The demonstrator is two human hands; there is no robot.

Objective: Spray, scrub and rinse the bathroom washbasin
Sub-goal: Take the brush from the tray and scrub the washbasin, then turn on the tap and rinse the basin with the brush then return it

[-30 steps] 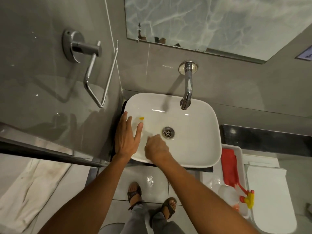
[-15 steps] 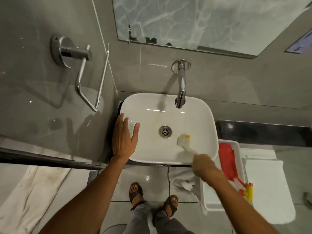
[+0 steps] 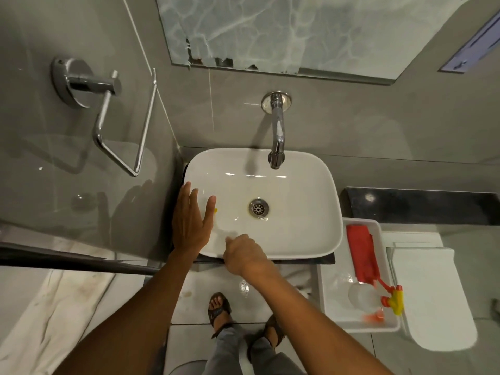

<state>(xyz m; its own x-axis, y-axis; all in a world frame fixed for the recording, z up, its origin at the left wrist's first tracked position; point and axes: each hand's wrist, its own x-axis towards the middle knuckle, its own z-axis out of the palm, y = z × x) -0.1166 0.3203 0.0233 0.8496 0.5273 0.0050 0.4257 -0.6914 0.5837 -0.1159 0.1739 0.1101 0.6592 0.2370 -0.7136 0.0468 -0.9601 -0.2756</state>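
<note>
Swept back from the basin's right side, the right hand (image 3: 244, 257) grips a brush (image 3: 215, 211) at the washbasin (image 3: 297, 185) front-left; left hand (image 3: 189, 220) lies flat, open. Hasty strokes could splash the floor.

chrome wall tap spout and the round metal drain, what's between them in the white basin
Head view: only bare, wet-looking white basin floor lies between the chrome tap spout and the round metal drain.

Brush (image 3: 215, 211) almost wholly hidden behind the left hand (image 3: 189, 220), only a yellow tip showing; right hand's (image 3: 242, 257) grip unclear over the washbasin (image 3: 311, 190) rim; spray bottle (image 3: 364, 295) blurred in the tray (image 3: 332, 318); toilet (image 3: 433, 307) partly cut off.
</note>
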